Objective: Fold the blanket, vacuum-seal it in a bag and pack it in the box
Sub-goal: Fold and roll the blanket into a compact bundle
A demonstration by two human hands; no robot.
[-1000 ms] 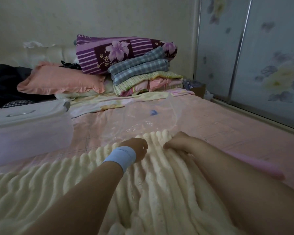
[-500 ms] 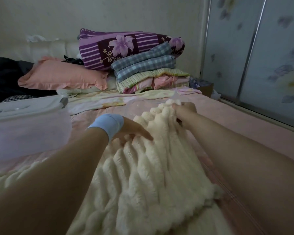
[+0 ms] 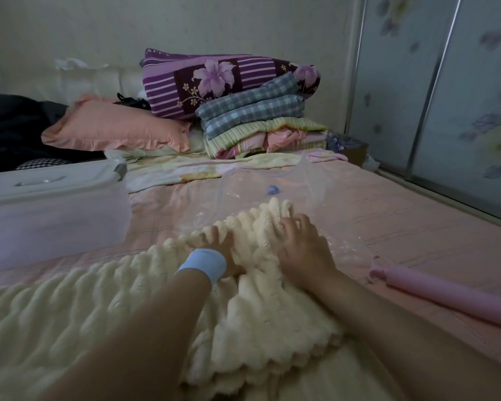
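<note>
The cream fluffy blanket (image 3: 122,302) lies across the near part of the bed, with one part folded over and bunched in the middle. My left hand (image 3: 216,246), above a blue wristband, grips the bunched far edge with its fingers sunk between the ridges. Just to its right, my right hand (image 3: 300,246) presses on the same fold with spread fingers. A clear vacuum bag (image 3: 310,189) with a blue valve lies flat beyond the blanket. At the left stands the translucent white box (image 3: 49,215) with its lid on.
A pink tube-shaped pump (image 3: 446,296) lies on the pink sheet at the right. Folded bedding (image 3: 252,111) and a pink pillow (image 3: 116,128) are stacked at the head of the bed. Sliding wardrobe doors (image 3: 451,111) close off the right side.
Both hands lifted the blanket's far edge, carried it over and brought it down again. The blanket is now folded and bunched under them, and the bag's valve shows again.
</note>
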